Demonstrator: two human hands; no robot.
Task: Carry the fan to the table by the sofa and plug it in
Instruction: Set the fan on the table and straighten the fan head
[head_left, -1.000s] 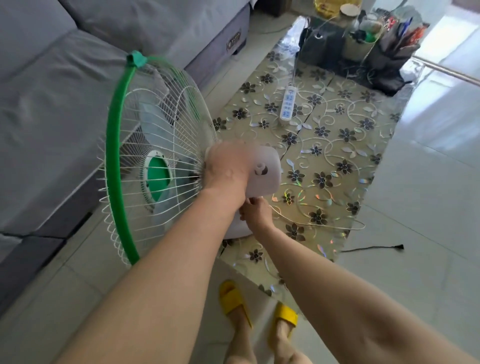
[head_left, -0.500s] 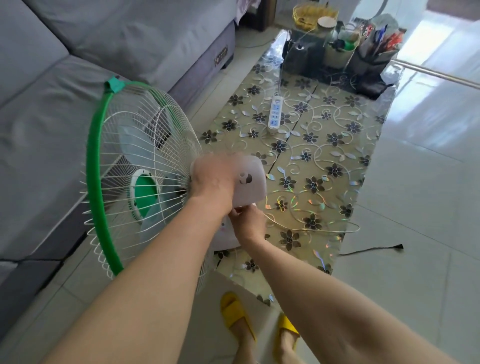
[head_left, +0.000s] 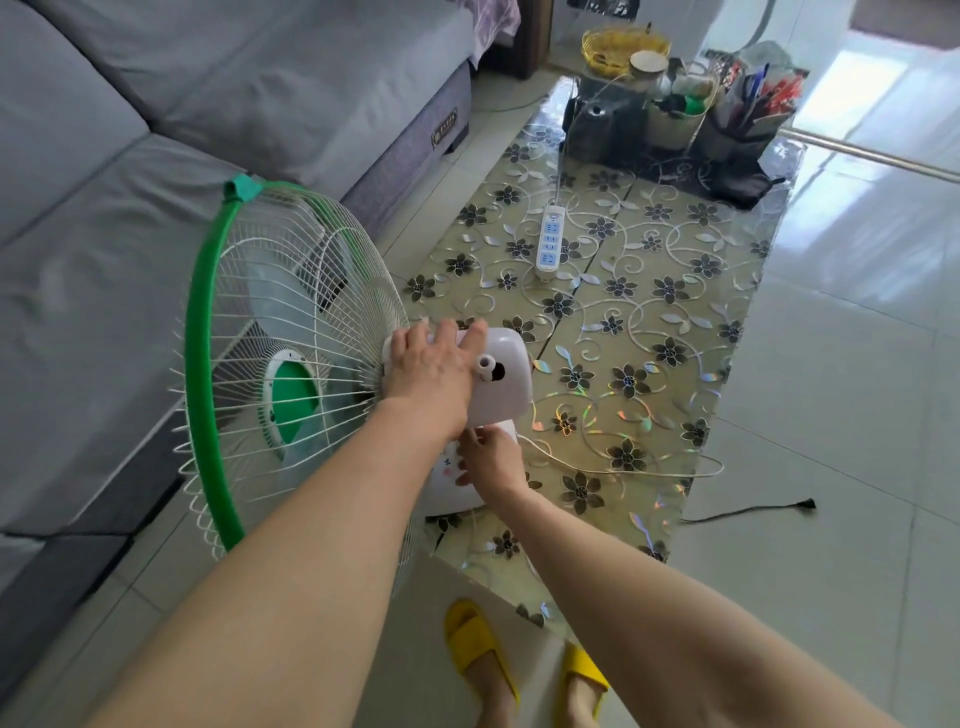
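Observation:
A white fan (head_left: 291, 358) with a green rim and green hub stands on the near left corner of the low table (head_left: 649, 332), its cage facing the sofa. My left hand (head_left: 431, 371) lies over the white motor housing, fingers spread on top. My right hand (head_left: 485, 460) grips the fan's neck just above its white base. The fan's thin white cord (head_left: 623, 470) loops across the table to the right. A white power strip (head_left: 551, 239) lies farther back on the patterned tabletop.
A grey sofa (head_left: 130, 182) runs along the left. Baskets, jars and pen holders (head_left: 685, 109) crowd the table's far end. A black cable (head_left: 748, 512) lies on the tiled floor to the right. My feet in yellow slippers (head_left: 483, 652) stand by the table's near edge.
The fan has come down onto the table corner and sits lower in view. My left hand's fingers have loosened and spread over the housing. My right hand stays at the neck.

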